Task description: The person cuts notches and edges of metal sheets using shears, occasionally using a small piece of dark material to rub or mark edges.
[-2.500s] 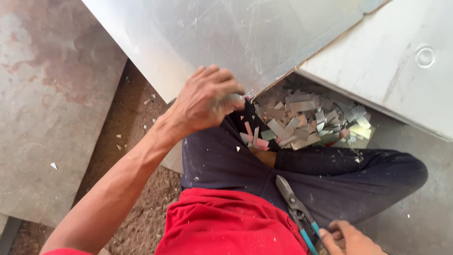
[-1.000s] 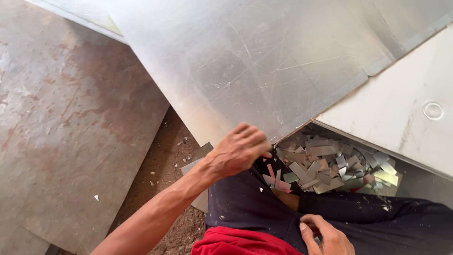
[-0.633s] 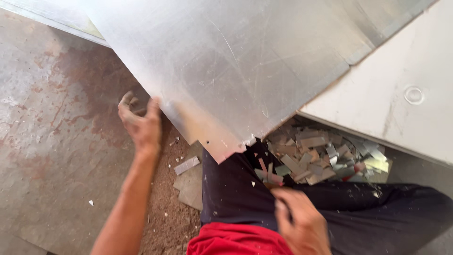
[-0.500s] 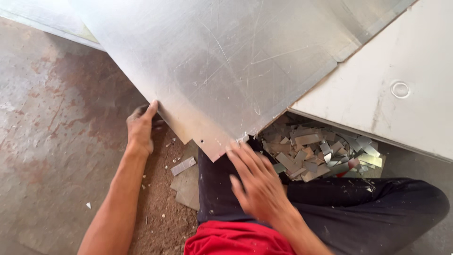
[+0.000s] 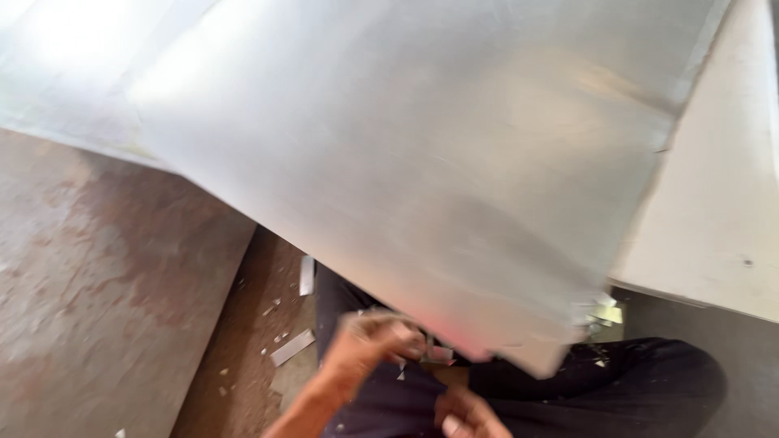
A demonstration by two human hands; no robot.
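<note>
Your left hand [image 5: 369, 349] grips the metal sheet [image 5: 422, 162] at its near edge — right hand [image 5: 466, 414] just below it, fingers curled, holding smth or not I cannot tell.

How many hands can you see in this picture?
2. The left hand is at the near edge of the big metal sheet; the right hand is lower, over the dark trousers. Both are blurred.

No packages, labels, signs or screens appear anywhere in the frame, from the upper left down to the lower right; the view, blurred throughout, shows only bare, unmarked surfaces.
</note>
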